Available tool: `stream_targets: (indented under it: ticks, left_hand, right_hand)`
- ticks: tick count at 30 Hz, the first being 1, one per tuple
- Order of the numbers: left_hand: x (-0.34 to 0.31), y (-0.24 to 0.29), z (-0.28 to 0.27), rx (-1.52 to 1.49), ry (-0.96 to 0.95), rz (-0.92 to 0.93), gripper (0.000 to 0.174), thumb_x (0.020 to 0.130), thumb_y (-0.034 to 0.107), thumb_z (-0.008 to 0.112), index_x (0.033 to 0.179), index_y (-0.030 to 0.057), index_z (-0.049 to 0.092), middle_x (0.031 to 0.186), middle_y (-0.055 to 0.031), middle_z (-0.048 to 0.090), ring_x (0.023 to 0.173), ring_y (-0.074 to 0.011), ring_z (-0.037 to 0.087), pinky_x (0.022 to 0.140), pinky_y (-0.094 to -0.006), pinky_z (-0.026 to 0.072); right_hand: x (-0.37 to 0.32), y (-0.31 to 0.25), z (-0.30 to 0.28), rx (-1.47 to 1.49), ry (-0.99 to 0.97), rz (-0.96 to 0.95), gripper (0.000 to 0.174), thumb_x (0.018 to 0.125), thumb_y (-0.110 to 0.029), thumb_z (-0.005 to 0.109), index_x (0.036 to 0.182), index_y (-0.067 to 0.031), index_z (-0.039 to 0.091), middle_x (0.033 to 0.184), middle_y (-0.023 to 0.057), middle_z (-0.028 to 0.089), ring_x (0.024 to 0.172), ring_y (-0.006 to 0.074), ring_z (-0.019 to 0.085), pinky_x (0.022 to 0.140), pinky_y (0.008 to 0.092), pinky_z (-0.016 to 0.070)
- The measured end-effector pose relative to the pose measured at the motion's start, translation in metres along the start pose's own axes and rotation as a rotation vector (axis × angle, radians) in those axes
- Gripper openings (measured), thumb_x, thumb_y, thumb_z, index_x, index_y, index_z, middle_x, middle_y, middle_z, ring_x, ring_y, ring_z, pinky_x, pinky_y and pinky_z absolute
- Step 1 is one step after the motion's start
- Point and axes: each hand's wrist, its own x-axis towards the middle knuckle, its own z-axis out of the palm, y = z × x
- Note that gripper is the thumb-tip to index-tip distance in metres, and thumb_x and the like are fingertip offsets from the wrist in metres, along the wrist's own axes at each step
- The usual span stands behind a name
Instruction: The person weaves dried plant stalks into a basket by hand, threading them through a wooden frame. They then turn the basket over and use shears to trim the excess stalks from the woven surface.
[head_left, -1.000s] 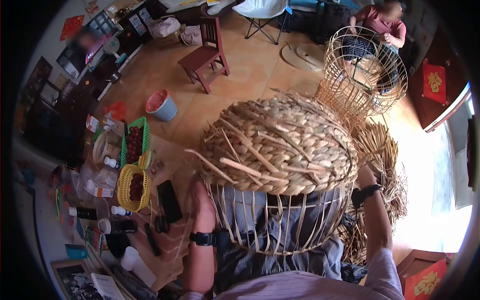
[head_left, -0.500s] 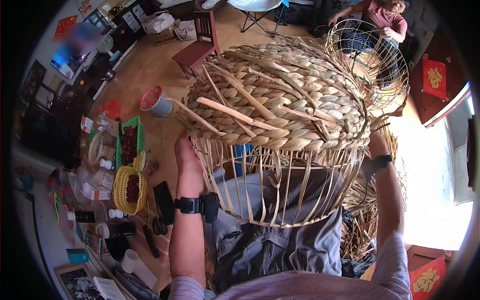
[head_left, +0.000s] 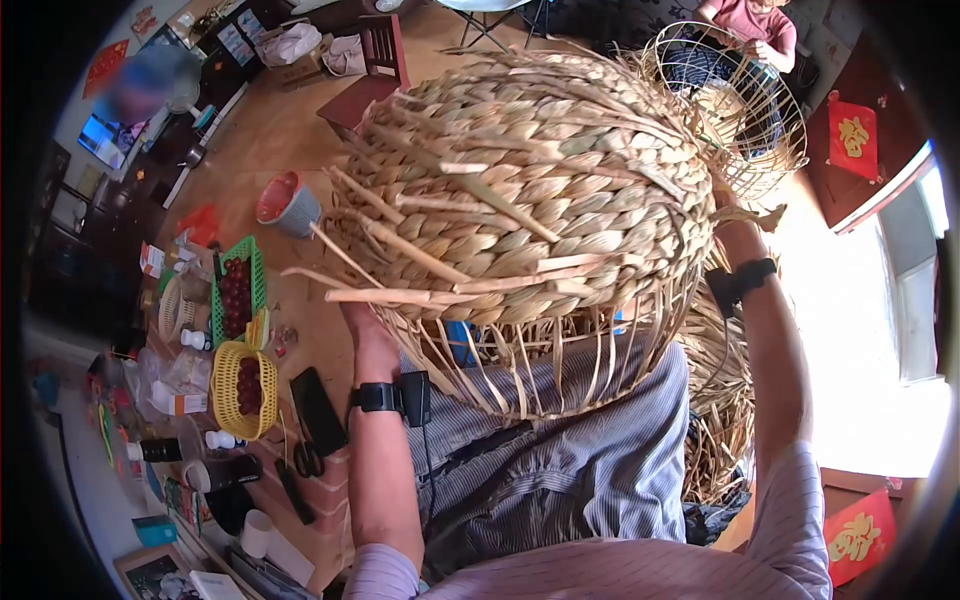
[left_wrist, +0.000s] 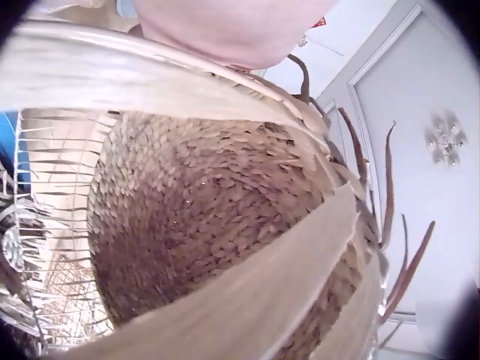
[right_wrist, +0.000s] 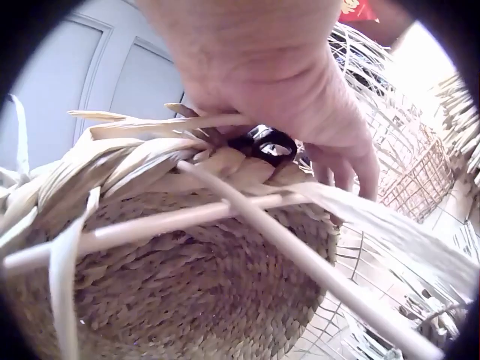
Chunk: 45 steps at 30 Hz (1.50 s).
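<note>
A half-woven straw basket (head_left: 540, 220) is over my lap, its braided part uppermost and bare stakes running down to a thin hoop. Loose strand ends stick out of the braid. My left hand (head_left: 370, 340) holds the left side; in the left wrist view only the heel of the hand (left_wrist: 232, 30) shows against the edge, its fingers mostly hidden. On the right side my right hand (head_left: 740, 240) grips the edge, with fingers (right_wrist: 345, 169) bent over it in the right wrist view. A black looped thing (right_wrist: 276, 146) lies beneath that palm.
A straw bundle (head_left: 718, 390) lies right of my lap. Ahead, a seated person (head_left: 770, 35) holds an open basket frame (head_left: 735, 110). Leftward are a yellow basket (head_left: 228, 400) of round red fruit, a green basket (head_left: 258, 275), scissors (head_left: 308, 460) and a bucket (head_left: 290, 205).
The basket has risen from my lap and shifted forward and slightly left, turning so its loose ends point more to the left. Both hands have moved along with it.
</note>
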Motion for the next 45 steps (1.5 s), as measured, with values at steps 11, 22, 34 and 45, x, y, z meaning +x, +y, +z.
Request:
stream_targets:
  ticks: [11,22,34,45]
  left_hand:
    - [0.08,-0.083,-0.094,0.094,0.124,-0.093,0.095,0.106,0.086,0.033,0.163,0.0115,0.05,0.157,-0.0125,0.061,0.136,-0.0334,0.064,0.107,-0.0508,0.0589]
    - [0.17,-0.301,-0.25,-0.117,-0.081,-0.267,0.07,0.117,0.059,0.036,0.162,0.0066,0.046,0.155,-0.0139,0.06,0.133,-0.0305,0.063,0.112,-0.0424,0.0537]
    - [0.013,-0.131,-0.158,0.521,-0.008,0.417,0.042,0.109,0.018,0.065,0.148,0.0019,0.065,0.147,-0.0141,0.068,0.133,-0.0253,0.065,0.115,-0.0407,0.0518]
    - [-0.134,0.035,-0.073,0.472,0.115,0.924,0.038,0.096,-0.01,0.053,0.13,-0.0005,0.067,0.129,-0.0119,0.073,0.127,-0.0243,0.067,0.119,-0.039,0.0488]
  right_hand:
    - [-0.024,0.045,0.036,-0.09,-0.154,-0.01,0.081,0.106,-0.063,0.063,0.17,-0.0168,0.045,0.169,0.0075,0.052,0.15,0.0302,0.053,0.122,0.0453,0.0456]
    - [-0.122,0.071,0.035,-0.017,-0.09,-0.022,0.051,0.107,-0.027,0.068,0.154,-0.0082,0.063,0.148,0.0067,0.07,0.132,0.0235,0.066,0.112,0.0409,0.0527]
    - [-0.087,0.192,0.022,0.217,-0.251,0.093,0.059,0.117,-0.047,0.05,0.151,-0.0006,0.061,0.145,0.0052,0.071,0.129,0.0199,0.064,0.114,0.0363,0.0481]
    - [-0.119,0.16,0.019,-0.574,-0.152,0.311,0.033,0.11,-0.023,0.046,0.11,0.0032,0.065,0.094,0.0181,0.069,0.088,0.0317,0.068,0.08,0.0501,0.0567]
